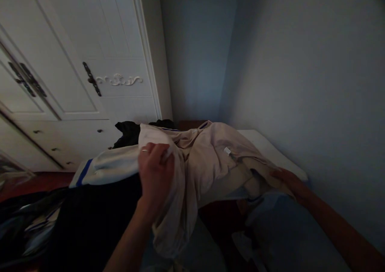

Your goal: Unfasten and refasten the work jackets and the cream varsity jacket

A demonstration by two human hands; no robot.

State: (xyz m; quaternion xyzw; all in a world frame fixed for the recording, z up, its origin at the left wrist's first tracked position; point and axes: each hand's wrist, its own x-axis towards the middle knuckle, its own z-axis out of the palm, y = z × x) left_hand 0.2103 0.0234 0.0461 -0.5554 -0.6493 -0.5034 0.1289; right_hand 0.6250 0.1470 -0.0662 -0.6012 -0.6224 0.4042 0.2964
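Note:
A pale beige garment is spread out in front of me, with loose folds and a small white label on its cloth. My left hand, wearing a ring, is closed on the cloth at its left part, and a fold hangs below that hand. At the far right edge of the garment, my right hand grips the hem, some of its fingers hidden. To the left extends a whitish sleeve-like piece with a blue band; whether it belongs to the same garment I cannot tell.
A white wardrobe with dark handles and drawers stands at the left. Behind the garment is a white surface along the grey wall. Black cloth lies behind the garment, and a large dark item fills the lower left.

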